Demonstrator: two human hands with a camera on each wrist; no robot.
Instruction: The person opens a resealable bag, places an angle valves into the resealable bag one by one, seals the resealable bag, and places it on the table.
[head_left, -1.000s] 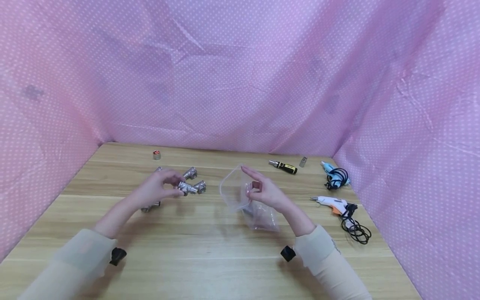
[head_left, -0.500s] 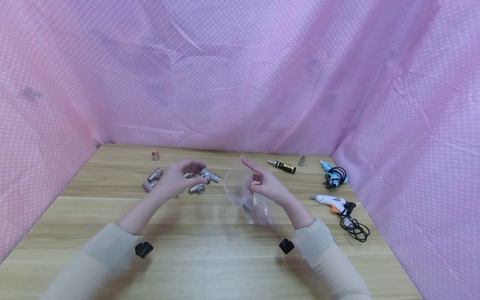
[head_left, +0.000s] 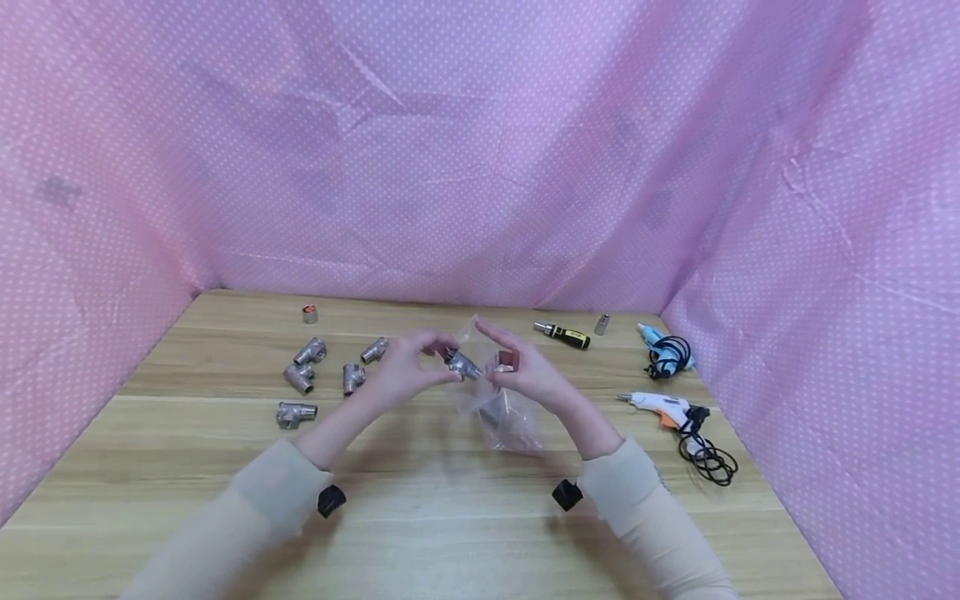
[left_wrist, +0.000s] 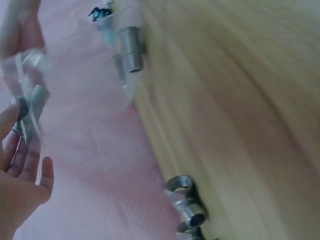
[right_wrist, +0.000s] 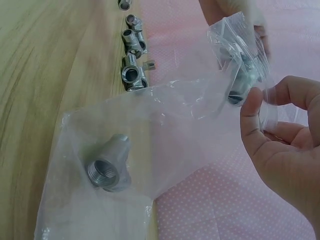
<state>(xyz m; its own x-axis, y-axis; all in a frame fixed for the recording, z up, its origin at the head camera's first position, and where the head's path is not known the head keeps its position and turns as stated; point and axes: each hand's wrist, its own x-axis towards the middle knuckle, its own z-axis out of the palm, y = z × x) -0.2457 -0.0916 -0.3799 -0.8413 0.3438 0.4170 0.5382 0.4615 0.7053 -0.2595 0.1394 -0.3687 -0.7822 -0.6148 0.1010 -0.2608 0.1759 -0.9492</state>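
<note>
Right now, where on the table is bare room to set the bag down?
Bare wood lies on the near part of the table, in front of both sleeves, and between the bag and the white glue gun. It is crowded at the left, around the pipe fittings.

We seem to be in a makeshift recording booth set up for small workshop tasks, not a lived-in room. Pink dotted cloth (head_left: 480, 150) hangs as walls on three sides of a wood-grain surface (head_left: 420, 533). On it we see workshop goods: loose metal pipe fittings (head_left: 300, 377), a black and yellow screwdriver (head_left: 562, 334), and two glue guns (head_left: 663, 407) with coiled black cords at the right edge.
</note>
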